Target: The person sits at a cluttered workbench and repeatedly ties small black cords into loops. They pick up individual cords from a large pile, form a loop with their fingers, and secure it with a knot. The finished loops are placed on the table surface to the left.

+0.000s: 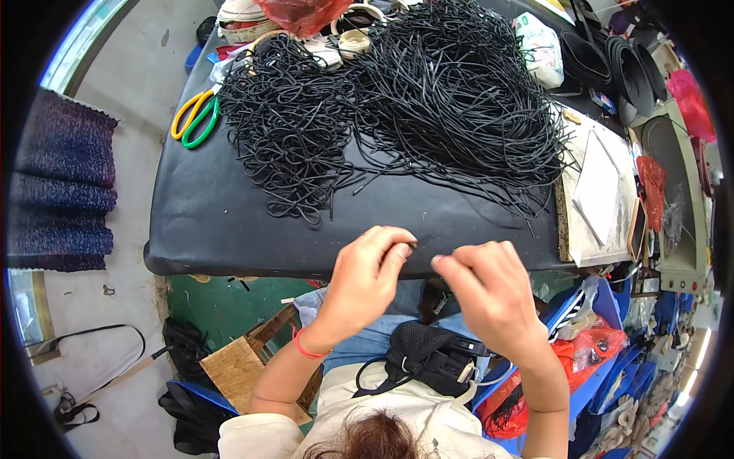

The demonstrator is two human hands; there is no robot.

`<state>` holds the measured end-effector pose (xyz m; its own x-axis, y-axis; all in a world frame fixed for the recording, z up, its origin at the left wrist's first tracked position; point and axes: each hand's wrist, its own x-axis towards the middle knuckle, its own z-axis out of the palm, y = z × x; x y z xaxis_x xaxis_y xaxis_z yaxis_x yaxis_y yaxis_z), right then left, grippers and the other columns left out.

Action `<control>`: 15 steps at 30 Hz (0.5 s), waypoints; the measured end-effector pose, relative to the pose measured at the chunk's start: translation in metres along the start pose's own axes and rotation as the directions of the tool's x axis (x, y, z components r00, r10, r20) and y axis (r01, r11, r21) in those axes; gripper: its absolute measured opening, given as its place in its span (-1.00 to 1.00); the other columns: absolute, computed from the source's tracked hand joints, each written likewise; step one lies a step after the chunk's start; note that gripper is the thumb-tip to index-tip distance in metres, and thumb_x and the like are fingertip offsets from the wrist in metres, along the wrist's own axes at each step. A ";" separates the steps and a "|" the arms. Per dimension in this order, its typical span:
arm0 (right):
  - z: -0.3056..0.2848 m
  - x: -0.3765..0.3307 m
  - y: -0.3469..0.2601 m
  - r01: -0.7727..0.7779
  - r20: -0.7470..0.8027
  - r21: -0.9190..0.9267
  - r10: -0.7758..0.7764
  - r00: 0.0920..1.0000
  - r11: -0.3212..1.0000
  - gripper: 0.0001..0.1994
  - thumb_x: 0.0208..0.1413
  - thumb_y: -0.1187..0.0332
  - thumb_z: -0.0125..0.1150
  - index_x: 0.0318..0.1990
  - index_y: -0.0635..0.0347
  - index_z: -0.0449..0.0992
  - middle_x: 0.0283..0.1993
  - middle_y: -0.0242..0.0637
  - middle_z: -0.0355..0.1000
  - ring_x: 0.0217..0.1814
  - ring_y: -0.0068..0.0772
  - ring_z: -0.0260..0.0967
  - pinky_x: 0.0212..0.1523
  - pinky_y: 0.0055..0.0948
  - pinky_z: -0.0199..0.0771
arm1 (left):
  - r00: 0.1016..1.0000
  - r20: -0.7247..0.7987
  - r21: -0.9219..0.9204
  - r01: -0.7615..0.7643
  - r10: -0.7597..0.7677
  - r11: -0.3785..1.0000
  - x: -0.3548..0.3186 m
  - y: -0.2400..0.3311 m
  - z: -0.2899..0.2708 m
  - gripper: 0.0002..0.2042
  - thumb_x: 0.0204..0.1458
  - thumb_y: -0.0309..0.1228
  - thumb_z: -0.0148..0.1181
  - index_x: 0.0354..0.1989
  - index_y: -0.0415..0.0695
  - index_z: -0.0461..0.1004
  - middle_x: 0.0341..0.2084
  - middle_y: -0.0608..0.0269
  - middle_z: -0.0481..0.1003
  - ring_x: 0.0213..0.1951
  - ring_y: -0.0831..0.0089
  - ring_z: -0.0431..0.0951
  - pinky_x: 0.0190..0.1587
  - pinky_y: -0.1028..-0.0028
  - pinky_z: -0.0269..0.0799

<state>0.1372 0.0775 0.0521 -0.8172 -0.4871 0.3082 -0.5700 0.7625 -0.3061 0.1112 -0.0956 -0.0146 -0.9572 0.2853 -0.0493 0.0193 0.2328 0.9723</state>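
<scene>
pinching one black cord [423, 246] between left hand [367, 279] and right hand [489, 294]; looped pile [287, 122] smaller, straight pile [459, 99] large, most remaining.

White printed plastic bag [540, 47] at table's far right; red plastic bag [302, 14] at far edge.

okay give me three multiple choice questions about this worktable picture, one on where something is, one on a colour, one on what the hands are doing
1. Where do the scissors lie? A left of the cord piles, B right of the piles, C on the floor.
2. What colour are the piled cords? A red, B black, C white.
3. How are the left hand and right hand? A flat and open on the table, B pinching a thin black cord piece between them, C holding the scissors.
Key: A, they sit at the table's left corner; B, all strands are black; B, fingertips close on it.
</scene>
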 end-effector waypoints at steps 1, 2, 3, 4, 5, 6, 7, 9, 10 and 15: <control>-0.001 0.003 -0.005 0.028 0.008 -0.016 -0.028 1.000 0.999 -0.79 -0.27 0.53 0.18 -0.35 0.26 0.47 -0.42 -0.28 0.36 -0.31 -0.29 0.30 -0.38 -0.37 0.30 | 0.990 0.080 0.217 -0.127 0.112 0.968 -0.002 0.010 -0.002 -0.90 0.00 -0.60 0.06 -0.30 -0.29 0.45 -0.43 0.15 0.47 -0.40 0.46 0.48 -0.30 0.53 0.38; 0.002 0.007 0.000 0.005 -0.052 0.061 -0.002 0.999 0.998 -0.81 -0.25 0.54 0.18 -0.36 0.27 0.46 -0.43 -0.27 0.35 -0.33 -0.29 0.31 -0.39 -0.38 0.30 | 0.969 0.069 0.174 -0.245 0.237 0.954 -0.011 0.006 0.004 -0.88 -0.06 -0.63 0.09 -0.32 -0.28 0.46 -0.43 0.12 0.44 -0.40 0.38 0.49 -0.31 0.50 0.37; 0.005 0.012 0.011 -0.025 -0.109 0.130 0.039 0.993 0.991 -0.83 -0.23 0.54 0.18 -0.37 0.27 0.46 -0.43 -0.26 0.35 -0.34 -0.28 0.31 -0.39 -0.38 0.30 | 0.969 0.156 0.082 -0.208 0.193 0.975 -0.012 0.014 0.001 -0.89 -0.04 -0.61 0.09 -0.31 -0.29 0.46 -0.41 0.16 0.45 -0.39 0.42 0.49 -0.30 0.51 0.38; 0.009 0.013 0.020 -0.050 -0.163 0.200 0.083 0.983 0.979 -0.85 -0.21 0.55 0.18 -0.38 0.28 0.45 -0.43 -0.25 0.35 -0.36 -0.28 0.31 -0.40 -0.39 0.30 | 0.957 0.245 -0.007 -0.159 0.156 0.987 -0.013 0.022 -0.002 -0.89 -0.01 -0.60 0.10 -0.29 -0.29 0.46 -0.40 0.19 0.45 -0.38 0.46 0.49 -0.30 0.52 0.39; 0.014 0.010 0.028 -0.221 -0.126 0.337 0.276 0.953 0.915 -0.91 -0.13 0.57 0.17 -0.40 0.30 0.43 -0.45 -0.22 0.34 -0.42 -0.24 0.33 -0.42 -0.39 0.32 | 0.985 0.166 -0.257 0.001 0.043 0.966 -0.013 0.020 0.000 -0.88 0.01 -0.58 0.09 -0.27 -0.29 0.45 -0.38 0.22 0.46 -0.36 0.50 0.49 -0.28 0.54 0.40; 0.017 0.007 0.027 -0.245 -0.096 0.391 0.304 0.948 0.887 -0.92 -0.12 0.58 0.17 -0.40 0.31 0.43 -0.45 -0.21 0.34 -0.43 -0.23 0.32 -0.44 -0.39 0.32 | 0.989 0.120 -0.499 0.137 -0.088 0.856 -0.013 0.018 0.002 -0.87 0.04 -0.57 0.08 -0.24 -0.30 0.45 -0.36 0.25 0.47 -0.35 0.54 0.48 -0.27 0.56 0.41; 0.018 0.002 0.020 -0.268 -0.065 0.442 0.328 0.942 0.856 -0.93 -0.10 0.58 0.16 -0.40 0.31 0.43 -0.45 -0.20 0.34 -0.45 -0.22 0.32 -0.45 -0.39 0.32 | 0.980 0.137 -0.592 0.198 -0.145 0.781 -0.011 0.020 -0.001 -0.83 0.08 -0.54 0.05 -0.17 -0.30 0.43 -0.31 0.25 0.48 -0.33 0.60 0.47 -0.24 0.60 0.43; 0.030 -0.006 0.012 -0.249 -0.053 0.505 0.317 0.947 0.827 -0.90 -0.07 0.60 0.14 -0.35 0.33 0.44 -0.45 -0.18 0.34 -0.47 -0.23 0.32 -0.46 -0.39 0.33 | 0.971 0.190 -0.608 0.231 -0.143 0.759 -0.007 0.015 -0.002 -0.82 0.07 -0.54 0.06 -0.15 -0.30 0.43 -0.33 0.24 0.49 -0.33 0.60 0.47 -0.25 0.61 0.43; 0.031 -0.007 0.007 -0.256 -0.060 0.477 0.322 0.945 0.841 -0.88 -0.08 0.61 0.14 -0.33 0.33 0.45 -0.46 -0.17 0.33 -0.48 -0.23 0.32 -0.46 -0.40 0.33 | 0.966 0.216 -0.616 0.247 -0.141 0.748 -0.004 0.012 -0.003 -0.81 0.07 -0.53 0.07 -0.14 -0.30 0.43 -0.33 0.23 0.49 -0.33 0.60 0.47 -0.25 0.61 0.43; 0.021 -0.013 -0.012 -0.477 0.243 0.724 0.463 0.852 0.498 -0.79 0.05 0.59 0.03 -0.13 0.34 0.44 -0.36 -0.19 0.45 -0.35 -0.42 0.43 -0.33 -0.52 0.44 | 0.985 0.100 -0.569 0.171 -0.139 0.804 -0.005 0.000 0.004 -0.82 0.07 -0.52 0.08 -0.16 -0.26 0.46 -0.37 0.21 0.51 -0.36 0.60 0.48 -0.22 0.58 0.44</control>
<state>0.1531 0.0660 0.0328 -0.9813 -0.1658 -0.0979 0.0436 0.3041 -0.9516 0.1169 -0.0930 -0.0150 -0.9169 0.3418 -0.2063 -0.3126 -0.2932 0.9035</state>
